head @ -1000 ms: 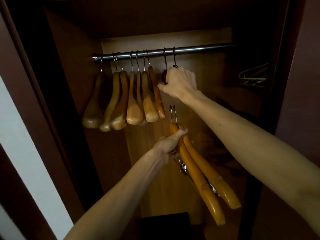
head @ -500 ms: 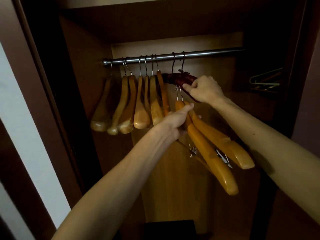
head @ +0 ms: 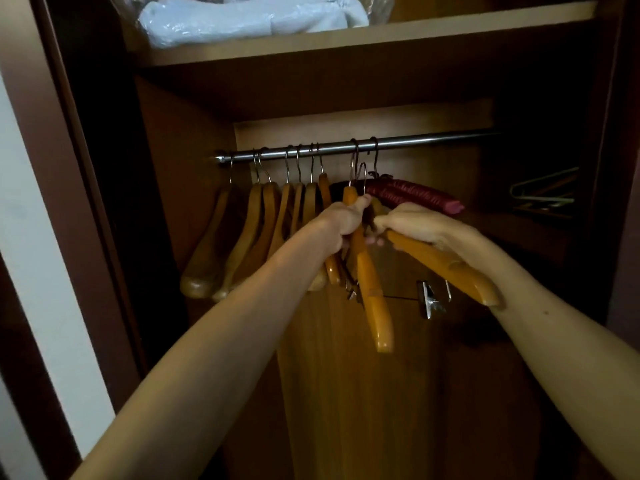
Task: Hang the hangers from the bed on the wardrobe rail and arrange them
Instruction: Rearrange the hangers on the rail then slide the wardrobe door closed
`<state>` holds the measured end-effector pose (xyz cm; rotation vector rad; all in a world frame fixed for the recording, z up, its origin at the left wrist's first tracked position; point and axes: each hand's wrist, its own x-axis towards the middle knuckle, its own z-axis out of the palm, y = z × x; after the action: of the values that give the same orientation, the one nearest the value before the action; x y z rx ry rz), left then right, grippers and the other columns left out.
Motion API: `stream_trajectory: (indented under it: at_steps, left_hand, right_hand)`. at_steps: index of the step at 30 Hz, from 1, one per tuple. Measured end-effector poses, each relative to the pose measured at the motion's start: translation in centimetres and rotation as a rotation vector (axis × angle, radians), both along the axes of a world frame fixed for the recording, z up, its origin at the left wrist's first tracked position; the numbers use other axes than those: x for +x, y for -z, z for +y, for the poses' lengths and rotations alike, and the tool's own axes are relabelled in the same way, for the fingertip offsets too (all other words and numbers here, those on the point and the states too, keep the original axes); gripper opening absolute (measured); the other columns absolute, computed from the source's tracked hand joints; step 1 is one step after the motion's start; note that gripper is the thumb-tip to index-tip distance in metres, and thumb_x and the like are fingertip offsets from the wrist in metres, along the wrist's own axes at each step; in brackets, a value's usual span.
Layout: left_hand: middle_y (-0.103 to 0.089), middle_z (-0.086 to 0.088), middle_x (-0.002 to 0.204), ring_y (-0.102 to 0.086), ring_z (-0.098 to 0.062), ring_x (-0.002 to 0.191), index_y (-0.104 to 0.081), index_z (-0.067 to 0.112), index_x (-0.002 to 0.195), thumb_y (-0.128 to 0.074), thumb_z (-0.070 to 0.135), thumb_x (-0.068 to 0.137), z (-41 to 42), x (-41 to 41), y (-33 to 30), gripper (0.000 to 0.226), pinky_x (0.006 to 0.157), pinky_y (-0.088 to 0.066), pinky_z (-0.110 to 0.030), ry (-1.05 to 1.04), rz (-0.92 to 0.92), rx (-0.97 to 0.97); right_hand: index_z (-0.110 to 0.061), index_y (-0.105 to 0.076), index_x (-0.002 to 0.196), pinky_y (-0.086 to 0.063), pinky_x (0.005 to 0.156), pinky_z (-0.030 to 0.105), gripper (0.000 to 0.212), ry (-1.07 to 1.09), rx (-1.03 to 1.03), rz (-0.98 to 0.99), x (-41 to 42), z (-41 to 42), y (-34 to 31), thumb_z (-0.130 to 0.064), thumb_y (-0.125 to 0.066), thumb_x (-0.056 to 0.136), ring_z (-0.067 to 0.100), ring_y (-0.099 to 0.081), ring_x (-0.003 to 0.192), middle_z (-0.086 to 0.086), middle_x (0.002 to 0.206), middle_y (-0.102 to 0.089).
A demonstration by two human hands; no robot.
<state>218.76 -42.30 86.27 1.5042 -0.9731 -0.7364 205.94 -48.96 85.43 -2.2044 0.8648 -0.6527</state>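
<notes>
A steel wardrobe rail (head: 415,142) carries several pale wooden hangers (head: 256,233) bunched at its left end and two dark red padded hangers (head: 412,195) at the middle. My left hand (head: 343,223) grips the neck of one orange wooden hanger (head: 372,296), whose hook rises close under the rail. My right hand (head: 419,225) lies closed over a second orange wooden hanger (head: 450,268), tilted down to the right, with metal clips (head: 431,299) hanging under it. Both hands meet just below the red hangers.
Above the rail a shelf (head: 381,36) holds a plastic-wrapped pale blue bundle (head: 249,15). Thin wire hangers (head: 543,192) lie in the dark right compartment. The wardrobe's brown frame (head: 59,168) stands at the left, and a wooden back panel (head: 363,393) fills the space below the hangers.
Both hands and the two orange hangers have risen toward the rail. My right hand left the red hangers and took one orange hanger. The view tilted up, showing the shelf.
</notes>
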Motion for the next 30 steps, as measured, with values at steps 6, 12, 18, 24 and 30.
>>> stream_trajectory:
  at_steps: [6, 12, 18, 24, 30]
  left_hand:
    - [-0.068, -0.012, 0.109, -0.07, -0.027, 0.098, -0.056, 0.012, 0.123, -0.038, 0.043, 0.106, -1.9, 1.1, -2.3, 0.04, 0.064, -0.054, -0.033, -0.221, -0.458, 0.06]
    - [-0.052, -0.004, 0.079, -0.054, -0.015, 0.065, -0.051, 0.013, 0.094, -0.031, 0.041, 0.107, -3.8, 2.3, -4.7, 0.037, 0.051, -0.043, -0.025, -0.314, -0.687, 0.083]
    - [-0.054, -0.005, 0.085, -0.056, -0.016, 0.067, -0.058, 0.009, 0.118, -0.034, 0.039, 0.107, -6.2, 4.2, -6.3, 0.04, 0.059, -0.054, -0.028, -0.322, -0.705, 0.087]
    - [-0.053, -0.004, 0.077, -0.058, -0.014, 0.062, -0.059, 0.009, 0.115, -0.037, 0.037, 0.107, -8.0, 5.0, -6.6, 0.036, 0.053, -0.051, -0.024, -0.357, -0.791, 0.086]
    - [-0.059, -0.006, 0.078, -0.06, -0.015, 0.057, -0.062, 0.007, 0.116, -0.038, 0.037, 0.107, -8.6, 4.5, -6.2, 0.04, 0.042, -0.048, -0.026, -0.343, -0.882, 0.174]
  right_hand:
    - [-0.013, -0.074, 0.083, -0.055, 0.079, 0.04, 0.021, 0.138, -0.021, -0.13, 3.2, 0.0, -0.2, -0.031, -0.065, 0.078, 0.024, -0.067, 0.087, 0.007, 0.089, -0.073]
    - [-0.008, -0.071, 0.097, -0.052, 0.069, 0.034, 0.025, 0.163, -0.065, -0.246, 5.7, -1.4, -1.4, -0.026, -0.058, 0.086, 0.025, -0.066, 0.081, 0.007, 0.084, -0.067]
    - [-0.008, -0.066, 0.096, -0.051, 0.076, 0.038, 0.02, 0.144, -0.092, -0.131, 6.9, -2.9, -4.1, -0.022, -0.055, 0.088, 0.023, -0.059, 0.078, 0.009, 0.085, -0.06]
    - [-0.01, -0.062, 0.1, -0.049, 0.079, 0.037, 0.017, 0.154, -0.102, -0.045, 7.1, -3.8, -5.3, -0.019, -0.054, 0.089, 0.022, -0.058, 0.081, 0.009, 0.088, -0.06]
    - [-0.009, -0.063, 0.094, -0.044, 0.066, 0.034, 0.014, 0.208, -0.058, -0.109, 7.3, -4.7, -4.1, -0.017, -0.053, 0.088, 0.021, -0.056, 0.074, 0.007, 0.081, -0.058]
